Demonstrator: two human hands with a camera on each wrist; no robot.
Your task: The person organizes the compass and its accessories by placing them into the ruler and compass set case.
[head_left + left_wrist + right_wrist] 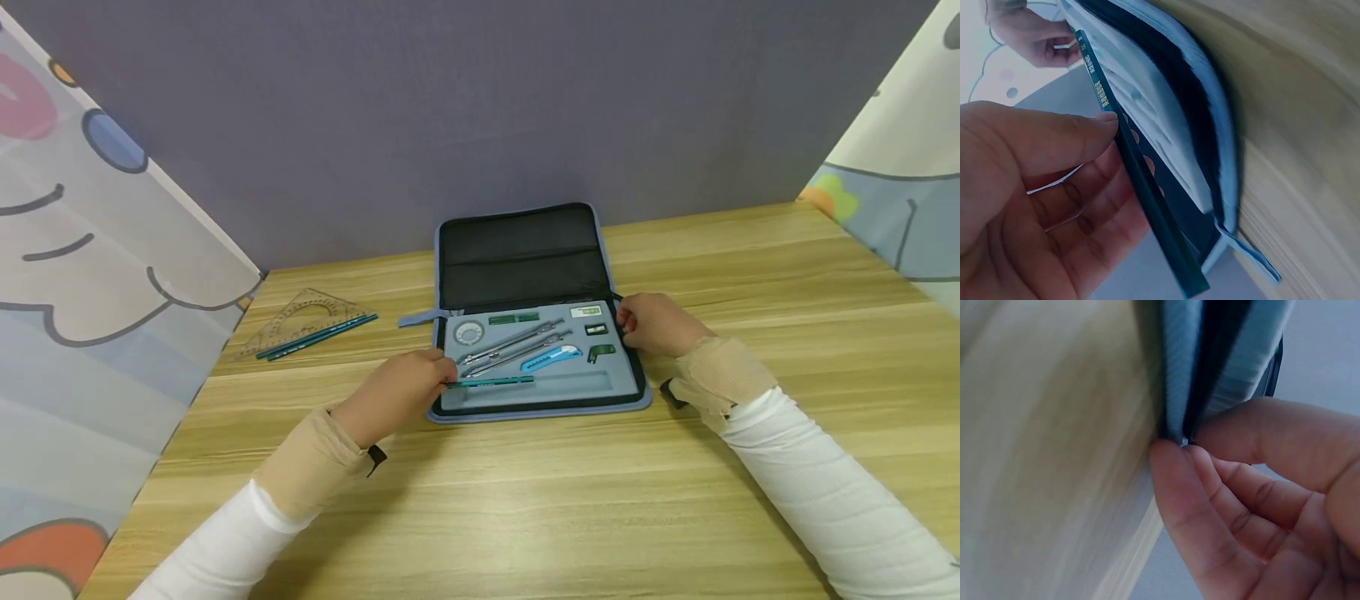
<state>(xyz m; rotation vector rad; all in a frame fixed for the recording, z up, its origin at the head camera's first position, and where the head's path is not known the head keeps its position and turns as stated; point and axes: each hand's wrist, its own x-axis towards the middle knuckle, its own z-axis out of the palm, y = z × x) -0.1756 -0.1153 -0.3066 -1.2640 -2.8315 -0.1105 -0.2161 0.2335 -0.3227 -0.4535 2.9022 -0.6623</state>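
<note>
Lying mid-left of the frame — a set square (303, 317) and two pencils (318, 337); left hand (401, 392) is pinching a green pencil (491, 382), right hand (654, 323) is pinching the case (540, 412) edge.

A light wooden table (525, 500) fills the lower view. At 12 o'clock stands a plain grey-violet wall (450, 108) — at 9 and 3 o'clock hang cartoon-printed curtains (82, 275), evenly lit.

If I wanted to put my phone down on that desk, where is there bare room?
The wooden desk is bare right of the open case, beyond the right hand, and along the near edge between the two sleeves. Left of the case, the patch between the left hand and the set square with two pencils is free. The case tray is crowded.
</note>
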